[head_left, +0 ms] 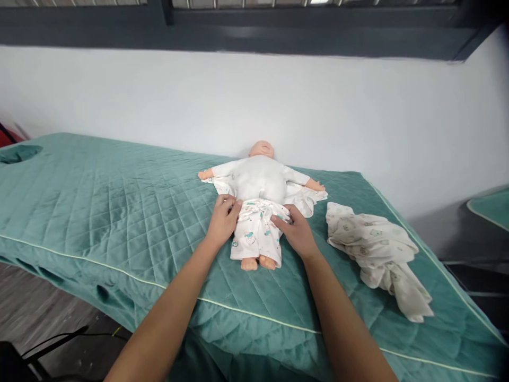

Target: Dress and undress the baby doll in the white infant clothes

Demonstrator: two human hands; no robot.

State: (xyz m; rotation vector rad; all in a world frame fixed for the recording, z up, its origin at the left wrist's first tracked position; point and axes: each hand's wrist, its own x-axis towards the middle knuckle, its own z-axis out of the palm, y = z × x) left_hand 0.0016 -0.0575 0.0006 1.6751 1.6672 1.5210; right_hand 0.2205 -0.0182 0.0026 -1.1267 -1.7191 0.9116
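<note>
A baby doll (260, 178) with a white cloth body lies on its back, head toward the wall and arms spread. Printed white doll pants (256, 233) cover its legs, with the feet showing below the hems. My left hand (224, 220) pinches the waistband on the left side. On the other side, my right hand (295, 229) grips the waistband, its thumb on top and its fingers partly hidden by cloth. Beneath the doll's torso and arms, a printed white doll shirt (304, 199) lies spread open.
A crumpled, patterned white cloth (374, 246) rests at the right on the green quilted bed cover (131, 212). Behind the bed rises a white wall (159, 95) under a dark frame (278, 32). A hole (19, 154) shows at the bed's far left.
</note>
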